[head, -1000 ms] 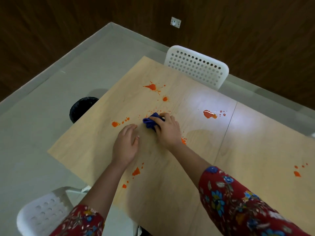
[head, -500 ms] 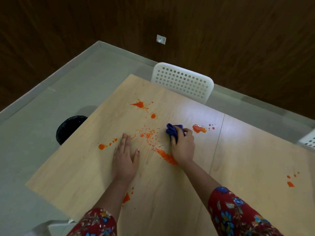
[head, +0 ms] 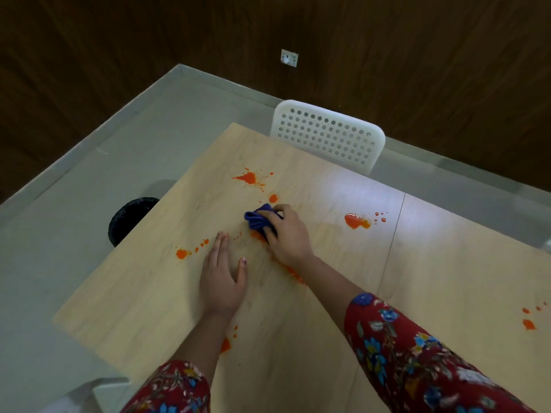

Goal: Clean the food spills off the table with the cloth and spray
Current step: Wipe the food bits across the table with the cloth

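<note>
My right hand (head: 287, 238) presses a bunched blue cloth (head: 258, 220) onto the light wooden table (head: 447, 278), near its middle. Orange smears trail from under the cloth toward my right forearm (head: 293, 274). My left hand (head: 222, 278) lies flat on the table just left of the cloth, fingers together and thumb out, holding nothing. Orange spills remain: a splat at the far side (head: 247, 177), a drop (head: 273, 198) just beyond the cloth, a wet blob to the right (head: 356, 221), spots at the left (head: 182, 253), near my left arm (head: 225, 344) and far right (head: 528, 324). No spray bottle is in view.
A white perforated chair (head: 328, 137) stands at the table's far side. A black bin (head: 129, 219) sits on the grey floor left of the table. Another white chair (head: 98, 394) shows at the bottom left. Dark wooden walls close the room behind.
My right hand has swept the cloth leftward across the speckled patch, which now looks mostly wiped. My left hand stays flat on the table. The camera view shifted.
</note>
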